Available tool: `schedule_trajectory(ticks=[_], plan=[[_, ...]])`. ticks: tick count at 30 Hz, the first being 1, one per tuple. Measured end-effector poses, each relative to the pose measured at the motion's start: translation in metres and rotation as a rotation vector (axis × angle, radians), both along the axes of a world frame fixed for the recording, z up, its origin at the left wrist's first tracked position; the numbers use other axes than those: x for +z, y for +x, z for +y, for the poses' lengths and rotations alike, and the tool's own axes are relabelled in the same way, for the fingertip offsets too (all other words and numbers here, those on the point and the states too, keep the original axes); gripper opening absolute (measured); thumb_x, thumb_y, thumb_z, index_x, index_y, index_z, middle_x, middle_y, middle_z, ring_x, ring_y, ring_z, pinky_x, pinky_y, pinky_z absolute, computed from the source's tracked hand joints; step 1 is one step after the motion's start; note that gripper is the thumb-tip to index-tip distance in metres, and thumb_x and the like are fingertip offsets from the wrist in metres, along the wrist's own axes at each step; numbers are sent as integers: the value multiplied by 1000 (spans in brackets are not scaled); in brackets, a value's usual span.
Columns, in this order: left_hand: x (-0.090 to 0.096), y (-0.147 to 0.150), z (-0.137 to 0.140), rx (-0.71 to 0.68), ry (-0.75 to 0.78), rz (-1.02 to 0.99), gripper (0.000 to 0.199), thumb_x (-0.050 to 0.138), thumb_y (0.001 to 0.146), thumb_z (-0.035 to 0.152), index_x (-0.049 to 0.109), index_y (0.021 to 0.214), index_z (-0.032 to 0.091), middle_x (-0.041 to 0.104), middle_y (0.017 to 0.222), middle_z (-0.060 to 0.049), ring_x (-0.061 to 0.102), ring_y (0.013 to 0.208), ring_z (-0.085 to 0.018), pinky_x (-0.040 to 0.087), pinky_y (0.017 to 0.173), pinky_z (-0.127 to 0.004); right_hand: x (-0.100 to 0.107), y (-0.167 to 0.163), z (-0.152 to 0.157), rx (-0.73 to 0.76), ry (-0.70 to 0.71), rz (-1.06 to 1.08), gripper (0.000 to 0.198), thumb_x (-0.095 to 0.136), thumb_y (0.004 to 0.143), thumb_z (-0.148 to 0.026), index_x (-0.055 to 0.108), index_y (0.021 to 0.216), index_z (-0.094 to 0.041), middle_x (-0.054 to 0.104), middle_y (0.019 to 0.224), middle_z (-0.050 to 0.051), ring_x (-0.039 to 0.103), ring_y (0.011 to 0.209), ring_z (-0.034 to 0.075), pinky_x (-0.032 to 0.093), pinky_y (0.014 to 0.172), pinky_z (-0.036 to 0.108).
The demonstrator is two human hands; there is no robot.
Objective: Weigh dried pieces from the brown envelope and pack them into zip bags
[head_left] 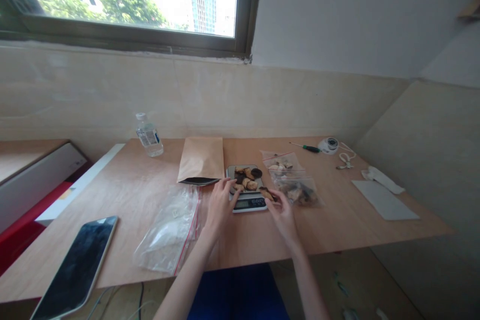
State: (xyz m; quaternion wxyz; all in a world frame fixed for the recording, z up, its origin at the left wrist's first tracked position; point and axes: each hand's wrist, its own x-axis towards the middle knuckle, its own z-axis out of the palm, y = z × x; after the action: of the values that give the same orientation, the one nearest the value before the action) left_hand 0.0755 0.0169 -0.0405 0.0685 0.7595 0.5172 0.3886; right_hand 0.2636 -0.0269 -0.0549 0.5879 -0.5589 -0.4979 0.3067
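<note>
A small kitchen scale [250,204] sits in front of me, its display facing me. Several brown and pale pieces that look like dried mushrooms [248,180] lie on its plate. My left hand [221,202] is at the plate's left side, thumb and fingers apart, the fingertips by the nearest pieces. Between the thumb and fingers of my right hand [281,210] is one brown dried mushroom piece [267,193], held at the plate's right edge. Zip bags [298,189] with similar dark and pale pieces lie to the right of that hand.
Clear zip bags [170,232] lie left of my left arm. Behind them is a brown paper pouch [201,157], its mouth towards me. A water bottle [149,136], tablet [77,265], screwdriver [310,148], white dome camera [328,145] and white card [384,200] are also on the table.
</note>
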Motion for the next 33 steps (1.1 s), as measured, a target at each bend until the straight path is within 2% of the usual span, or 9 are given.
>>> schedule_trajectory(ticks=[6,9,12,15,18,22,27,30,33], plan=[[-6,16,6,23,-87,90,15,55,84,28,61,95,20,59,99,-7,56,94,-22,46,81,-36,-2,0,-5,-20,-5,-88,31,59,79,-38,59,103,-17,64,106,10,62,85,20,51,71,31],[-1,9,2,22,-86,33,13,53,86,30,61,90,21,60,93,-6,56,91,-22,46,80,-35,1,-7,0,6,7,-159,29,57,81,-37,59,102,-17,65,100,8,62,79,18,51,68,30],[4,-4,-13,78,-75,-97,17,51,87,34,61,90,21,59,90,-5,57,87,-21,45,78,-35,6,-21,14,21,57,-259,22,57,82,-35,60,95,-18,66,90,7,61,76,18,50,68,30],[5,-20,-35,158,-101,-234,20,51,86,39,61,88,21,59,88,-4,58,82,-19,46,75,-34,9,-37,31,41,193,-440,16,56,84,-31,62,90,-19,66,91,7,60,85,20,49,77,33],[5,-30,-56,168,-171,-308,22,51,86,41,61,87,21,60,90,-4,59,80,-19,47,73,-33,5,-47,45,50,302,-697,16,50,88,-27,65,89,-19,65,102,9,56,99,23,45,87,38],[6,-32,-72,132,-247,-341,25,51,85,43,63,89,22,61,94,-4,59,76,-18,49,71,-33,-2,-48,47,-4,289,-900,24,44,91,-24,68,95,-22,60,115,11,52,103,25,42,88,42],[4,-23,-78,66,-293,-390,23,51,86,40,65,92,22,61,93,-4,61,74,-17,51,70,-32,4,-42,24,10,231,-821,29,43,90,-22,64,110,-27,53,124,9,49,110,26,39,94,46],[2,-13,-82,9,-283,-423,20,52,85,35,65,95,23,63,91,-5,63,79,-18,52,71,-31,10,-45,-3,29,197,-613,29,41,90,-22,64,107,-27,55,116,8,51,108,24,39,96,44],[-1,-3,-86,-60,-274,-456,19,52,85,28,63,100,23,65,94,-5,64,84,-18,52,75,-31,11,-53,-33,165,106,-351,25,43,91,-27,60,109,-24,59,108,8,55,104,21,46,90,36]])
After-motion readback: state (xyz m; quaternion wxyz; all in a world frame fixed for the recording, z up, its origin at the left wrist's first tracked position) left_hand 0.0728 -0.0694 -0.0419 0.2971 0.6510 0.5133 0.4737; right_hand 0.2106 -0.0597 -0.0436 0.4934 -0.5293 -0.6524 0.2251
